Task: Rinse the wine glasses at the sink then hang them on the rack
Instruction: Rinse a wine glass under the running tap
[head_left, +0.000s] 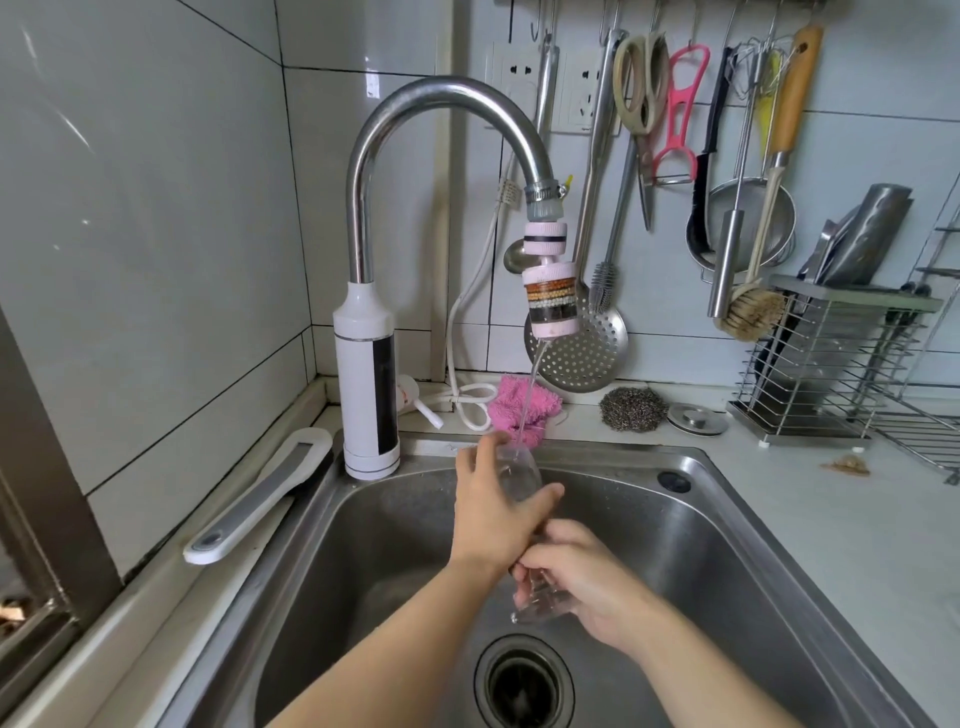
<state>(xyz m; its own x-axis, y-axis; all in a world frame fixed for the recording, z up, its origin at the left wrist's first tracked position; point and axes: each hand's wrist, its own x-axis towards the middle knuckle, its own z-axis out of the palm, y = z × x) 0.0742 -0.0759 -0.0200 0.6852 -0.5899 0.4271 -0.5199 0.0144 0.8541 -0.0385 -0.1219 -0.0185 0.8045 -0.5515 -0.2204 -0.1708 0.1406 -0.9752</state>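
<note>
A clear wine glass (514, 475) is held tilted over the steel sink (727, 519), its bowl pointing away from me under the thin stream of water from the tap's filter head (551, 299). My left hand (493, 512) wraps round the bowl. My right hand (582, 577) grips the stem and foot (535, 603) lower down, nearer me. The water runs onto the bowl's rim. No glass rack shows.
The curved tap (441, 171) rises behind the sink on the left. A pink cloth (519, 408), a steel scourer (632, 409) and a drain plug lid (697, 418) lie on the back ledge. Utensils hang on the wall; a wire knife stand (831, 364) stands at right. The drain (524, 686) is open.
</note>
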